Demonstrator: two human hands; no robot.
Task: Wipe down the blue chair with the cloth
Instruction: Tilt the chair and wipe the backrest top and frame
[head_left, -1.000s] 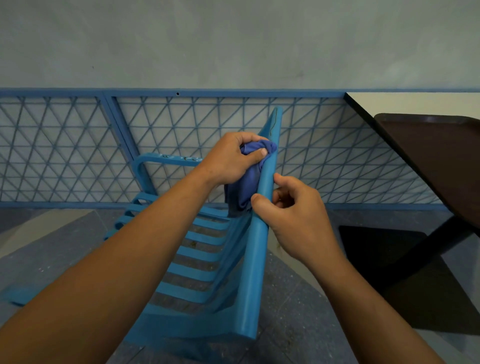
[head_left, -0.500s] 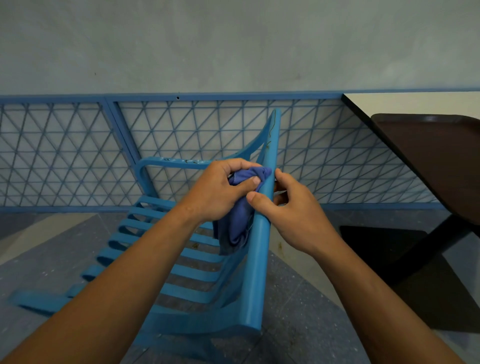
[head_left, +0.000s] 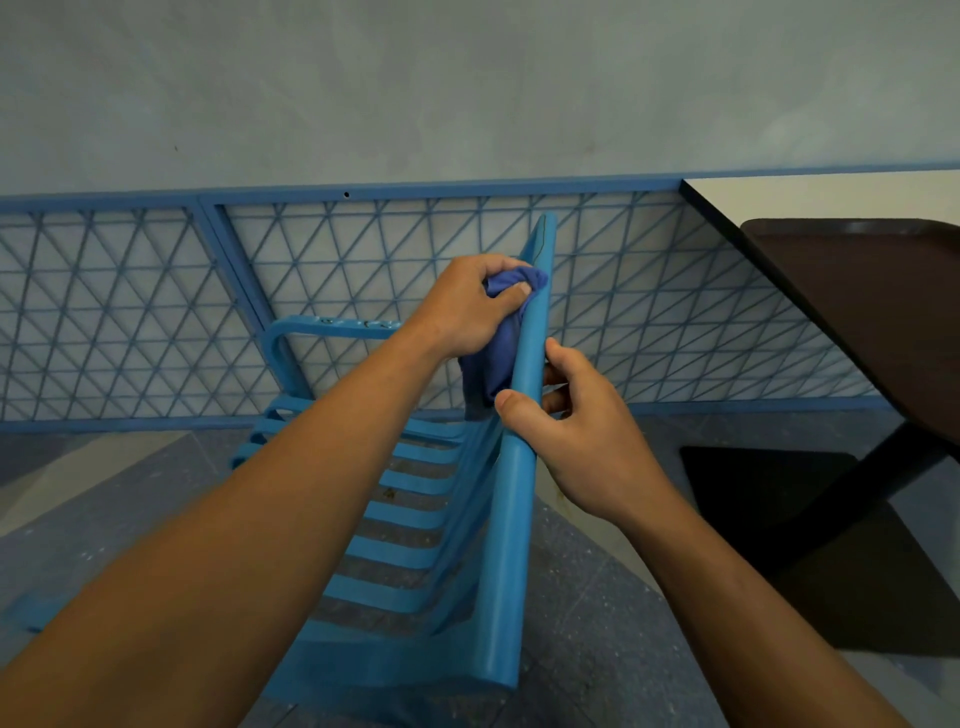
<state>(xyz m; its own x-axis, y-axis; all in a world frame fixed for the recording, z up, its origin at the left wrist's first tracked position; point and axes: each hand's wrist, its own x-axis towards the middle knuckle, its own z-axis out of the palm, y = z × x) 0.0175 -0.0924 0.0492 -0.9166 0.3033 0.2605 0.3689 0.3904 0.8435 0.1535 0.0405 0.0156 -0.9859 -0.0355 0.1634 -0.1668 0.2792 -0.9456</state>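
Note:
The blue slatted plastic chair (head_left: 511, 525) stands tilted in front of me, its long edge rail running from the lower middle up towards the fence. My left hand (head_left: 467, 306) grips a bunched dark blue cloth (head_left: 493, 358) and presses it against the left side of that rail near its upper end. Part of the cloth hangs down below the hand. My right hand (head_left: 582, 431) holds the rail lower down, thumb on the front, fingers curled behind it.
A blue lattice fence (head_left: 156, 312) runs along the grey wall behind the chair. A dark brown table (head_left: 872, 322) with a black leg stands at the right, close to the chair. Speckled grey floor lies below.
My left hand slid the cloth down the rail half a second ago and has now moved it back up towards the top. My right hand stays on the rail.

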